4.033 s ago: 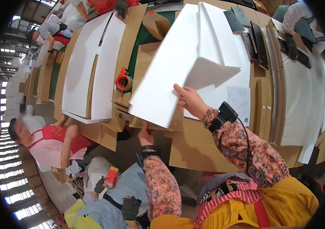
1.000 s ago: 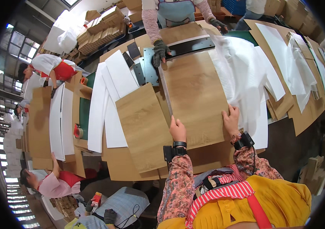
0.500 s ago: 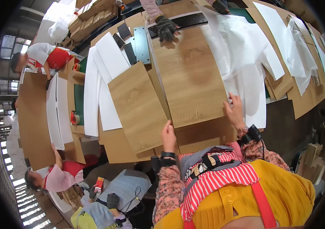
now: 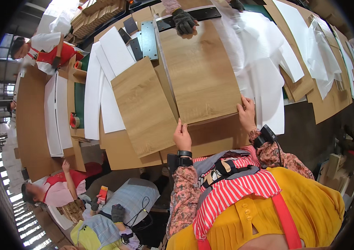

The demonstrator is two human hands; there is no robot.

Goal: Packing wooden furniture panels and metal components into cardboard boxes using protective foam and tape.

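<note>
A large wood-grain panel point(image 4: 204, 77) lies lengthwise in front of me on cardboard. Its near left corner is pinched by my left hand point(image 4: 182, 137), thumb and fingers closed at the edge. My right hand point(image 4: 247, 113) is closed on the right edge close to the near right corner. Across the table, a co-worker's gloved hand point(image 4: 183, 21) presses near the panel's far end, beside a black strip with holes point(image 4: 208, 14). A second, smaller wood-grain panel point(image 4: 143, 106) lies tilted to the left of my left hand.
White foam sheets point(image 4: 93, 91) and a blue-grey metal plate point(image 4: 148, 41) lie left of the panels. Translucent wrapping point(image 4: 260, 54) covers the right side. A tape roll point(image 4: 74, 121) sits farther left. Co-workers stand on the left around a big cardboard piece point(image 4: 33, 121).
My hands have come onto the large panel's near corner and right edge and closed on them. The co-worker at upper left has drawn a hand back from the white pieces.
</note>
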